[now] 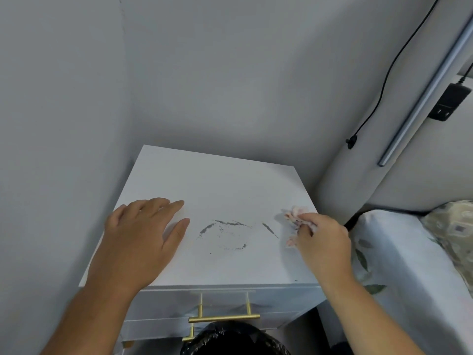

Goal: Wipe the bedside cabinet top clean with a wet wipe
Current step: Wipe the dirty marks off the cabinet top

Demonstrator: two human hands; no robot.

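The white bedside cabinet top (217, 180) fills the middle of the view. A broken ring of dark dirt (225, 235) marks its front centre, with a short dark streak (270, 229) to the right of it. My right hand (325, 242) rests near the top's right edge, shut on a crumpled wet wipe (294, 213) that sticks out past the fingers and touches the surface beside the streak. My left hand (143, 237) lies flat and open on the left part of the top, left of the ring.
Grey walls close in behind and to the left. A bed with a floral cover (409, 265) stands right against the cabinet. A black cable and adapter (450, 101) hang on the right wall. A black-lined bin (235, 339) sits below the gold drawer handles (224, 317).
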